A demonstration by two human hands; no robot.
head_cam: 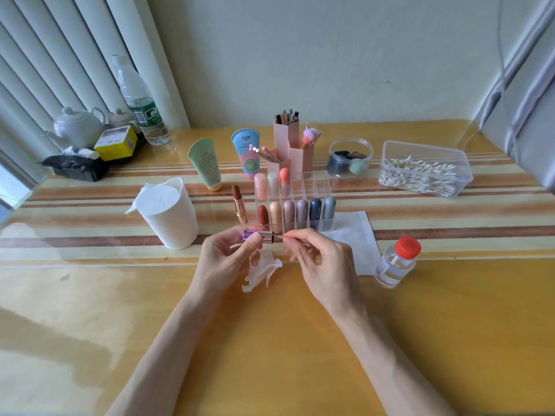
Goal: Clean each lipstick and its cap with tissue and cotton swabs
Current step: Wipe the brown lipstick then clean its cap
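Observation:
My left hand point(231, 256) grips a purple lipstick cap point(258, 236) lying sideways, its open end facing right. A crumpled tissue point(261, 273) hangs under that hand. My right hand point(315, 256) pinches a thin cotton swab point(280, 236) whose tip sits at the cap's opening. An uncapped brown lipstick point(238, 204) stands upright on the table, left of a clear organizer point(326, 205) that holds several capped lipsticks.
A white tissue roll point(168, 214) stands at the left. A flat tissue sheet point(357, 238) and a red-capped clear bottle point(396, 262) lie at the right. Behind are a clear box of cotton swabs point(423, 168), a jar point(350, 157), pink brush holders point(289, 145) and two tubes.

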